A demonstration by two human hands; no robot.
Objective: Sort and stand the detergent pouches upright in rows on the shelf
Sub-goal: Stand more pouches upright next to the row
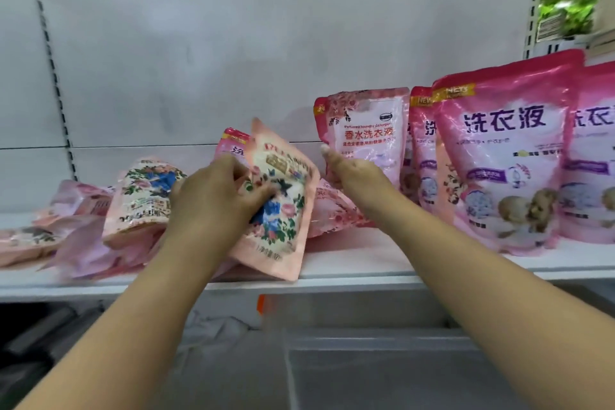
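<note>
Detergent pouches, glossy pink plastic refill bags, lie over one white metal shelf [382,265] in two conditions. At the right we see large deep-pink pouches [499,156] standing upright in a row at the front edge, with more behind them. At the left, pale pink floral pouches [143,196] and others lie flat or slumped in a loose heap.

Left hand [216,200]: its grip is closed on a pale pink floral-printed pouch [283,206], fingers curled over the face, the pouch tilted with its bottom corner near the shelf lip. Right hand [356,170]: it rests against the lower left of a small upright pink pouch with a white label panel [366,133], just left of the standing row. We cannot tell whether the fingers wrap its edge or merely steady it; motion blur hides them.

Handling, our judgement: the film looks slick and soft, and the liquid fill should shift, so each pouch would sag if taken by one corner. We would hold it at both side seams or under the top seal, and seat the gusseted base flat before letting go. Weight is likely moderate. A pouch set close to the lip could topple forward.

Progress, our judgement: the right side is sorted, and the left heap is not yet stood up.
</note>
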